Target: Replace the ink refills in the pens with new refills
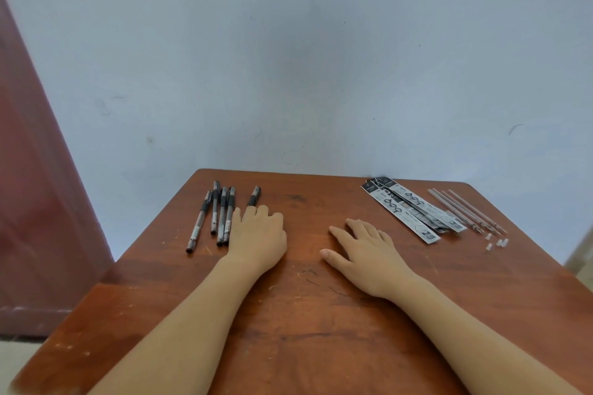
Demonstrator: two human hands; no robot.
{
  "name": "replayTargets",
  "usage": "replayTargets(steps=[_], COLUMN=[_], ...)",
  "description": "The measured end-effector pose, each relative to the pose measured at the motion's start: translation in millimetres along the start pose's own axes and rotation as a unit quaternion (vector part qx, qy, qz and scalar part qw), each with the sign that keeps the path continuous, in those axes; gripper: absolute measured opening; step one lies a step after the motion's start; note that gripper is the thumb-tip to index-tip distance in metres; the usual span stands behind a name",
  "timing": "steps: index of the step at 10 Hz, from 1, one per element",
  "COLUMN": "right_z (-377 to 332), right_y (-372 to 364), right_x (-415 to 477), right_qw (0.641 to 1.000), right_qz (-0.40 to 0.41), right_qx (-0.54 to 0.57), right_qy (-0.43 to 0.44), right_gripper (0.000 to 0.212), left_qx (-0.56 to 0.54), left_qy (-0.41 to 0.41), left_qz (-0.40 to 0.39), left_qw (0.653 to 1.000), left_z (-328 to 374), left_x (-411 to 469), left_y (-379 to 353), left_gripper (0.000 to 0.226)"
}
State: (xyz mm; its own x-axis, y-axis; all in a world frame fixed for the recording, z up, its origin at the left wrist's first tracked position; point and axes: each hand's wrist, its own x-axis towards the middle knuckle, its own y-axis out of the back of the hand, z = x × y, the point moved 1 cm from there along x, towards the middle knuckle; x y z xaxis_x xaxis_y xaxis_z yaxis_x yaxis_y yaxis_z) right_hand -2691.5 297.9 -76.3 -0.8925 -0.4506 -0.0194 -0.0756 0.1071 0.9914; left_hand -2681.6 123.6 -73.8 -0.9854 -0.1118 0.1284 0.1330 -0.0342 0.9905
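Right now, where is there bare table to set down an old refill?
Free: the table between left hand and right hand, and the far strip between the lone pen and refill packets. Crowded: pen cluster far left; packets, loose refills and caps far right.

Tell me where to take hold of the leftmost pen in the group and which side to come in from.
Pinch the leftmost pen on its clear barrel toward the near end, coming from above and the left. It lies flat and splays away from the other three pens there, with bare table on its left, while its far end crowds them. The left hand is nearest.
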Motion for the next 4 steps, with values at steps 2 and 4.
replayTargets(steps=[2,4], right_z=[-1.6,-1.3], right_y=[-0.2,-6.2], right_x=[-1.9,-5.3], right_qw=[1.000,1.000], right_qz=[0.001,0.026], right_qx=[0.001,-0.006], right_qy=[0.004,0.003], right_gripper=[0.059,0.081], left_qx=[-0.053,-0.086], left_qy=[-0.046,-0.094], left_qz=[0.009,0.017], left_qw=[0.997,0.992], left_z=[8.1,21.8], left_x=[-3.9,-18.0], left_y=[0.0,-2.2], left_gripper=[0.037,0.043])
